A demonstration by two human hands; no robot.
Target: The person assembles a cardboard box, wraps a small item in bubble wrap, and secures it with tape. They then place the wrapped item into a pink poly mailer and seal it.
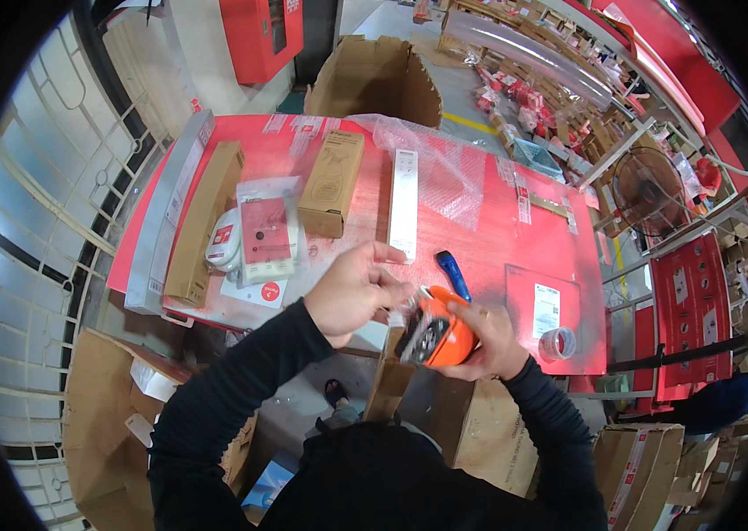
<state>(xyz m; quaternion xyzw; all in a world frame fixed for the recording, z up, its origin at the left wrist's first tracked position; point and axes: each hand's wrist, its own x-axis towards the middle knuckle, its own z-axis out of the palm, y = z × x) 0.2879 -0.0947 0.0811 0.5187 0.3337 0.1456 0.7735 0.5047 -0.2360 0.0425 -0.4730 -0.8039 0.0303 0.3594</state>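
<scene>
My right hand grips an orange tape dispenser close to my body, over the near edge of the red table. Just left of it, my left hand has its fingers bent near the dispenser's front; whether they pinch the tape's end cannot be told. Below both hands a long narrow cardboard box stands upright, its top by the dispenser. A blue-handled tool, perhaps a cutter, lies beyond my right hand. A long white box lies beyond my left hand.
On the table are a brown box with a sprayer drawing, long boxes, bagged items, bubble wrap, a labelled flat red packet and a tape roll. Open cartons stand beyond the table and at lower left.
</scene>
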